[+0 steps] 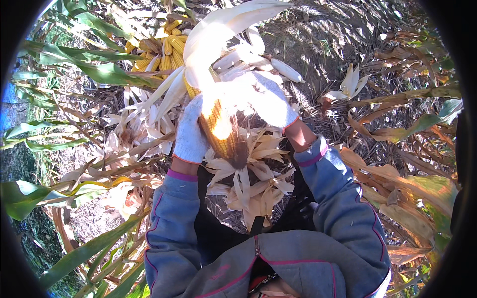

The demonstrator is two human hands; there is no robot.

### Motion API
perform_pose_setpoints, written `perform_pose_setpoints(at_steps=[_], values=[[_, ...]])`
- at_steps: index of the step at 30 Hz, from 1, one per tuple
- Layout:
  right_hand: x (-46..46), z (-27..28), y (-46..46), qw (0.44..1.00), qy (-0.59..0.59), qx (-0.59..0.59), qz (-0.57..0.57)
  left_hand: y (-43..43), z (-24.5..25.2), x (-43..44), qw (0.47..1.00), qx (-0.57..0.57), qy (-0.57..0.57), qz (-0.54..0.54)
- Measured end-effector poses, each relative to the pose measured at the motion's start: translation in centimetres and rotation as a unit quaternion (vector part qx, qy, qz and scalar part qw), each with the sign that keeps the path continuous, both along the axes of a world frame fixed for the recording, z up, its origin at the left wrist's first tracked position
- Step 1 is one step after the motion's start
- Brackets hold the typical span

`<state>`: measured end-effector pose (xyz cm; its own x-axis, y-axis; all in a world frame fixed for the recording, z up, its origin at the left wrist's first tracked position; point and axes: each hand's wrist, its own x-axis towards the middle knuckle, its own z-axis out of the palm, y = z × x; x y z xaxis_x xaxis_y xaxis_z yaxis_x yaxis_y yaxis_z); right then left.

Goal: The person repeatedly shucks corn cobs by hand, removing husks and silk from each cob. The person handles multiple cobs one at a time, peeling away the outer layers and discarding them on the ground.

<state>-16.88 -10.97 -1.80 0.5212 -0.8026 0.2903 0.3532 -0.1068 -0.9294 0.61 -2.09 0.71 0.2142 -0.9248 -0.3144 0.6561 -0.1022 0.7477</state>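
Observation:
An ear of corn (220, 130) with bare yellow kernels and brown silk at its lower tip lies in my left hand (192, 130), which wears a white knit glove. Pale husk leaves (207, 41) spread upward beyond the ear. My right hand (270, 98), gloved too, is just right of the ear among bright husks; glare hides its fingertips and whatever they touch. Farther off at the upper left is a pile of husked yellow ears (173, 48). Ears still in pale husks (287, 70) lie past my right hand.
Loose dry husks (257, 178) cover the ground between my legs, and more husks (138, 126) lie to the left. Green corn leaves (89, 63) reach in from the left. Dry stalks and brown leaves (391, 182) stand along the right side.

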Motion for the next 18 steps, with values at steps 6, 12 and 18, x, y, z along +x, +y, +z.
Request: perform_pose_setpoints(at_steps=[6, 12, 18], values=[[-2.5, -0.6, -2.1, 0.881, 0.377, -0.157, -0.238, 0.7, 1.5, -1.7, 0.952, -0.035, -0.236, -0.190], [-5.1, -2.4, -5.7, 0.922, -0.079, 0.215, -0.312, 1.0, 1.6, -1.7, 0.856, -0.090, -0.419, -0.290], [-3.3, -4.6, -4.8, 0.947, -0.122, 0.209, -0.212, 0.7, 0.7, -1.8, 0.829, -0.119, -0.525, -0.152]])
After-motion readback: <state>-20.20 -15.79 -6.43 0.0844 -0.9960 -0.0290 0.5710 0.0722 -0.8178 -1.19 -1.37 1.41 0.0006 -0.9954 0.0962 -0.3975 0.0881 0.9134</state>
